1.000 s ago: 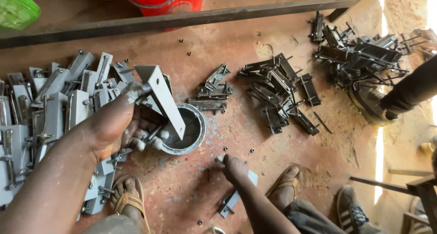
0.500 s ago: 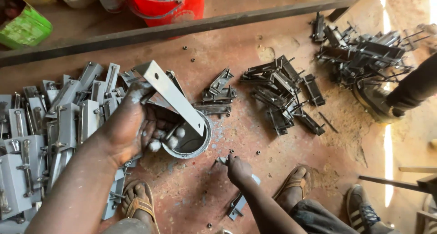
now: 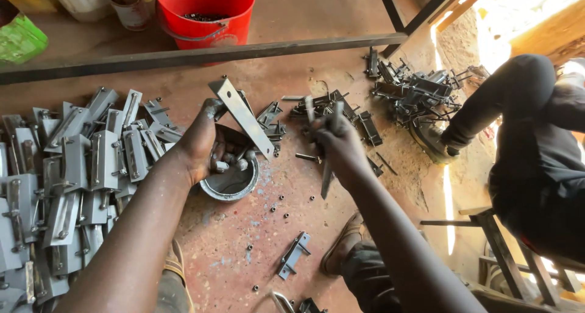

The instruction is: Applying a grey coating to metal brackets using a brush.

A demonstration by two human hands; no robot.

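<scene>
1. I am sitting low over a reddish-brown floor (image 3: 365,240), dusty and scattered with small nuts and bolts.
2. At the far left a green bag (image 3: 21,39) lies beyond a long dark steel bar (image 3: 183,57) that crosses the floor; behind the bar stands a red bucket (image 3: 206,11).
3. On the left of the floor a big heap of grey metal latch plates (image 3: 79,173) lies spread out, overlapping one another.
4. My left hand (image 3: 204,145) reaches in from the lower left, fingers curled, gripping a flat grey metal strip (image 3: 242,117) that tilts up and away, its lower end pointing right.
5. That hand sits over the rim of a round metal bowl (image 3: 234,182), which holds a few bolts.
6. A single latch part (image 3: 294,255) lies alone on the floor nearer me.
7. My right hand (image 3: 338,145) comes in from the lower right, closed around a thin dark metal rod (image 3: 327,179) held almost upright, just right of the bowl.
8. Behind it lies a pile of dark latch parts (image 3: 341,109), and further right a second dark pile (image 3: 414,94).
9. At the right edge another person's leg (image 3: 506,100) in dark trousers rests, foot by that pile.
</scene>
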